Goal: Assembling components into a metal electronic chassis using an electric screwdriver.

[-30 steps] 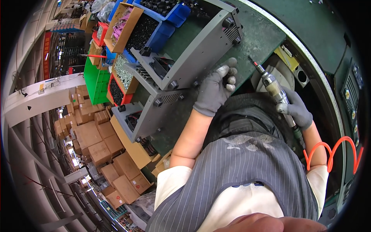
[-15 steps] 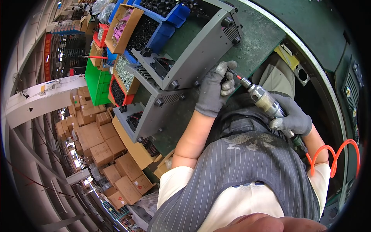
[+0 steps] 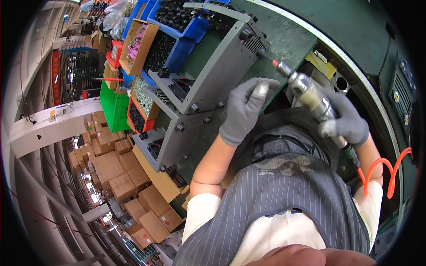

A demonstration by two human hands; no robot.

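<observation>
My right hand [image 3: 344, 117], in a grey glove, grips a metal pneumatic screwdriver [image 3: 313, 96] with an orange coiled air hose [image 3: 377, 166]. Its bit points up and left and appears to meet the black foot at the near corner of a grey metal housing [image 3: 226, 60]; whether it touches is blurred. My left hand [image 3: 244, 111], gloved too, is raised beside this housing with the fingers curled and the thumb pressed toward them. What it holds, if anything, is hidden. A second grey housing [image 3: 177, 137] with black feet stands just left of my left hand.
Both housings stand on a green worktop [image 3: 288, 37]. Beyond them are blue bins [image 3: 181, 55] of black parts, a cardboard tray [image 3: 137, 46] of pink pieces, a red bin [image 3: 141, 120] and a green crate [image 3: 113, 104]. Stacked cartons [image 3: 120, 173] fill the left background.
The screwdriver has moved up and away from my left hand, its bit now at the housing's corner foot. My left hand has turned and drawn slightly down and left.
</observation>
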